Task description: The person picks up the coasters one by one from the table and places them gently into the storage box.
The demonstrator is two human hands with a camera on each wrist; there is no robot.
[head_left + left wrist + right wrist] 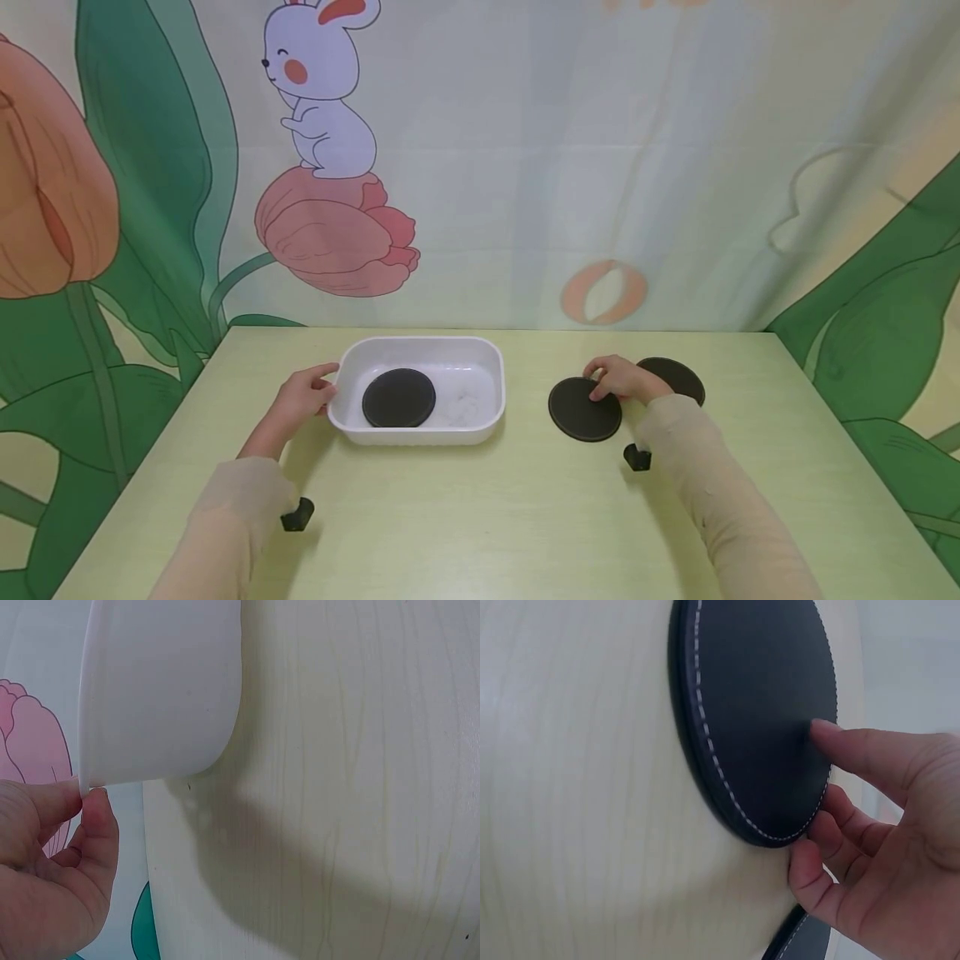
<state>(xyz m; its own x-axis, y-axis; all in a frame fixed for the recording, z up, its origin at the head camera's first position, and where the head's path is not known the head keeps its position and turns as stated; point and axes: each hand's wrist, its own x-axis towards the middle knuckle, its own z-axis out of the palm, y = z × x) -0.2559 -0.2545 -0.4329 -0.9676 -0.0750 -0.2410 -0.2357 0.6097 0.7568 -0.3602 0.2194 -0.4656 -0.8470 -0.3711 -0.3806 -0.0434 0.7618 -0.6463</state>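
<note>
My left hand (302,393) pinches the left rim of a white rectangular tray (491,400) between thumb and fingers; the left wrist view shows this grip on the thin rim (85,750). Inside the tray, left of its middle, lies a round black coaster (399,398). To the right of the tray, my right hand (621,379) holds another round black coaster (581,412) by its edge. White stitching runs round this coaster (761,712) in the right wrist view, with the thumb on top and fingers at the rim. Whether it touches the table cannot be told.
A further black coaster (678,379) lies behind the right forearm, partly hidden by it. All stands on a pale wooden table (465,517). A printed curtain (480,167) with a rabbit and flowers hangs at the table's far edge.
</note>
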